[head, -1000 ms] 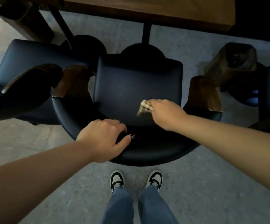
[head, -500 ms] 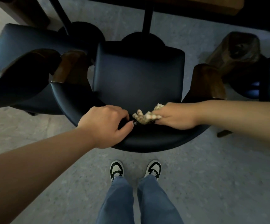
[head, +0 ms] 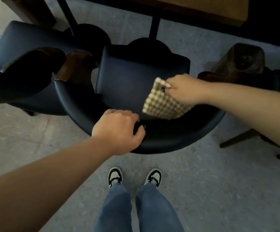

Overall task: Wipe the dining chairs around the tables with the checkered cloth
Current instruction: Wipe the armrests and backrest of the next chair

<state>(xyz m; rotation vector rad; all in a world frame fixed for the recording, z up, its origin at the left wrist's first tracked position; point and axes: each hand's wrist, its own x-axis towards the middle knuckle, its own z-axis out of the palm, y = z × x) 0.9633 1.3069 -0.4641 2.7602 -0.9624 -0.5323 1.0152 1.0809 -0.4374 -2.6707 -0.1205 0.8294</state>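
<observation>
A dark blue padded dining chair (head: pixel 132 77) with a curved backrest (head: pixel 177 138) stands right in front of me, seat facing the table. My left hand (head: pixel 119 129) grips the top of the backrest, fingers curled over it. My right hand (head: pixel 182 91) pinches the beige checkered cloth (head: pixel 162 104) by its upper corner, over the right side of the seat. The cloth hangs spread out below the hand, its lower edge against the inside of the backrest.
A second dark chair (head: pixel 27 52) stands close on the left, its wooden armrest (head: pixel 74 66) beside this one's. Another chair with wooden parts (head: pixel 241 64) is on the right. The wooden table (head: pixel 202 9) with black legs runs across the top. My shoes (head: pixel 134 177) are on grey floor.
My right hand has lifted from the backrest's inner edge up and to the right, and the bunched cloth has opened out and now hangs flat. My left hand keeps its hold.
</observation>
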